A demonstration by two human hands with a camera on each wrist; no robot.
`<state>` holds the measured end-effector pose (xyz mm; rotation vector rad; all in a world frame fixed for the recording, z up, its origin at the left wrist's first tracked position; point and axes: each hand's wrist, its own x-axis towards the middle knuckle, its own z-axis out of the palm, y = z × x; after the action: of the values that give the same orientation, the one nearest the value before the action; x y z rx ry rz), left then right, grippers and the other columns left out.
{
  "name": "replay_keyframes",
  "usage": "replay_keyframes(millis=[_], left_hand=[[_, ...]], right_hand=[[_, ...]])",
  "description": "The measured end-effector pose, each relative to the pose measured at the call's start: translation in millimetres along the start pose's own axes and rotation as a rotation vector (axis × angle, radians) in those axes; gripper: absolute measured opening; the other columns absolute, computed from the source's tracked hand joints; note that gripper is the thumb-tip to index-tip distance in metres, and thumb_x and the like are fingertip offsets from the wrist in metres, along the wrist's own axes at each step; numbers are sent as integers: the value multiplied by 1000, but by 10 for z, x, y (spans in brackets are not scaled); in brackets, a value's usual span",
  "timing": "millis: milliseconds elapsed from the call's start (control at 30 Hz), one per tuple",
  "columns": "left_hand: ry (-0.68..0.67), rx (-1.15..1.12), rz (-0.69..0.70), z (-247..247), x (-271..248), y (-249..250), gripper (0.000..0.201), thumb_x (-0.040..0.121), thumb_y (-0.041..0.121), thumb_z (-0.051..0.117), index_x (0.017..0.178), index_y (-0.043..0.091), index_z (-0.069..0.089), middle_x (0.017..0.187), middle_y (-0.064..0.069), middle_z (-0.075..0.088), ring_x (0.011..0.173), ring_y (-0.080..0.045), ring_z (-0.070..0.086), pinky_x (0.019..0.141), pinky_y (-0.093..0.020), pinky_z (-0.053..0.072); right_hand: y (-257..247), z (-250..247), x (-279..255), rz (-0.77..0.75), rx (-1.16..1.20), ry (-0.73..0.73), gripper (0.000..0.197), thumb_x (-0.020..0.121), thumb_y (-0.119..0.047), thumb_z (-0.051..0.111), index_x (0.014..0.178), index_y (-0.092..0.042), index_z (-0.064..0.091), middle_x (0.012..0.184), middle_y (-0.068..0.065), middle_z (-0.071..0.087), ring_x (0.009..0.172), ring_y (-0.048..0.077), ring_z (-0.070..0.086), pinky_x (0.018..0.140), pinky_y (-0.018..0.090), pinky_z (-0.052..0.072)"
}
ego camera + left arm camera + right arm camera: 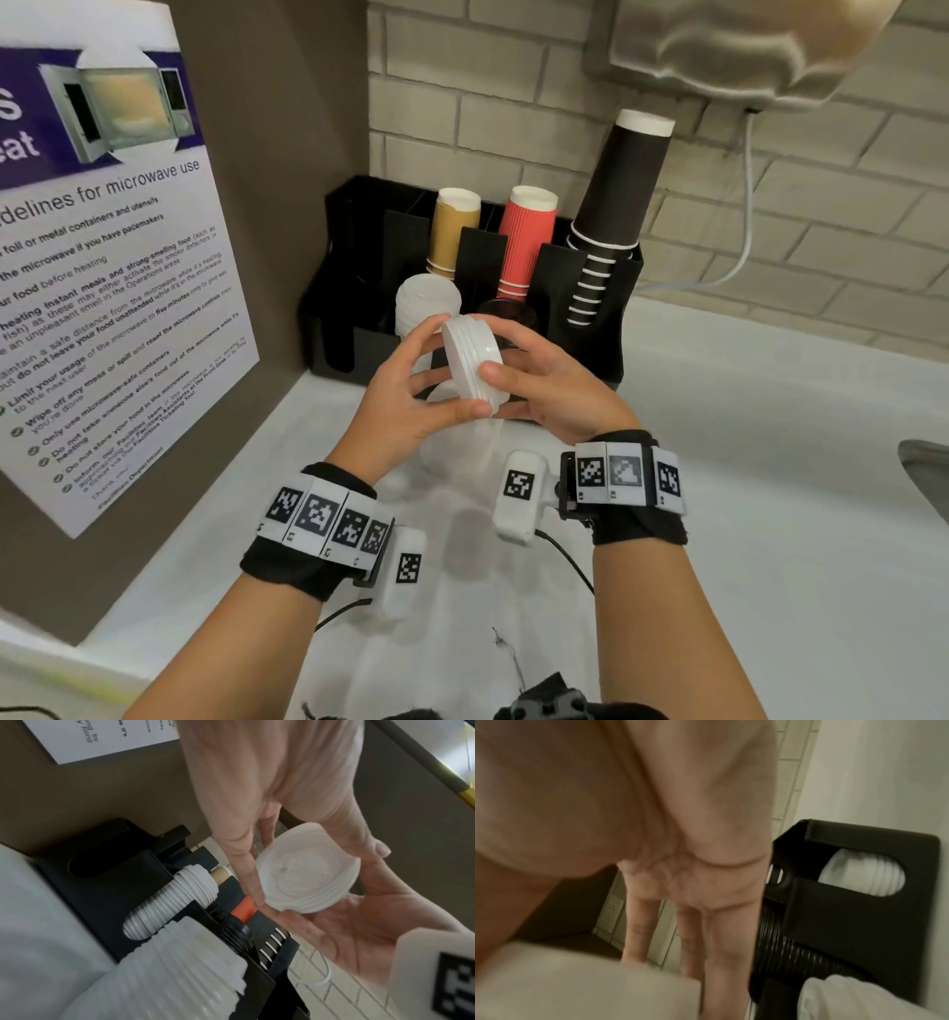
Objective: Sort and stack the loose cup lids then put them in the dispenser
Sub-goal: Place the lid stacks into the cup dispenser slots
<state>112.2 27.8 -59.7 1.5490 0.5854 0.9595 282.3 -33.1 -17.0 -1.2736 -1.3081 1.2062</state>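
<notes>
Left hand (411,380) and right hand (544,385) each grip the stack of white lids (471,360) at its rim, fingers curled around it, above the desk (744,462). Lid count unclear, perhaps five. The black dispenser (580,329), partly hidden behind the hands, holds three cup stacks.
</notes>
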Motion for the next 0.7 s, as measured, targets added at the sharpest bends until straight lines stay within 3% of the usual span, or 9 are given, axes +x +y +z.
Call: replay_keyframes(millis=[133, 233, 367, 533, 600, 700], left_hand=[[-15, 10, -1, -6, 3, 8, 102, 54, 39, 83, 145, 32, 38, 142, 7, 49, 115, -8, 61, 88, -30, 56], [-32, 18, -5, -7, 10, -2, 101, 52, 42, 84, 142, 38, 38, 143, 9, 47, 119, -11, 59, 94, -35, 54], [-57, 22, -28, 21, 34, -47, 105, 55, 38, 85, 147, 35, 34, 145, 10, 46, 123, -11, 56, 101, -40, 51], [-78, -14, -12, 17, 61, -71, 107, 53, 37, 85, 147, 38, 32, 145, 15, 43, 126, -8, 53, 97, -28, 51], [-56, -35, -5, -17, 61, -57, 98, 53, 39, 83, 139, 45, 36, 144, 18, 43, 127, -3, 51, 96, -23, 50], [47, 23, 9, -129, 46, -32, 67, 64, 44, 75, 125, 48, 47, 136, 16, 49, 119, -1, 55, 95, -22, 49]], right_hand=[[-21, 26, 13, -18, -45, 66, 65, 74, -29, 72, 136, -26, 50, 114, 6, 68, 104, 20, 67, 81, 36, 57], [-13, 16, 15, -41, -130, 107, 63, 71, -26, 80, 129, -32, 55, 113, -3, 67, 103, 13, 66, 82, 38, 58], [-7, 30, 24, -50, -173, 142, 58, 71, -21, 82, 120, -36, 56, 109, -9, 65, 106, 10, 63, 81, 45, 58], [15, 63, 27, -97, -172, 188, 55, 72, -16, 81, 117, -35, 56, 109, -7, 65, 104, 13, 63, 78, 46, 59], [-15, -2, 46, -117, -148, 225, 55, 70, -15, 82, 117, -33, 57, 109, -1, 66, 102, 18, 65, 76, 44, 59], [-119, -283, 120, -199, -171, 441, 57, 67, -14, 84, 115, -30, 57, 112, 6, 64, 102, 22, 63, 72, 37, 59]])
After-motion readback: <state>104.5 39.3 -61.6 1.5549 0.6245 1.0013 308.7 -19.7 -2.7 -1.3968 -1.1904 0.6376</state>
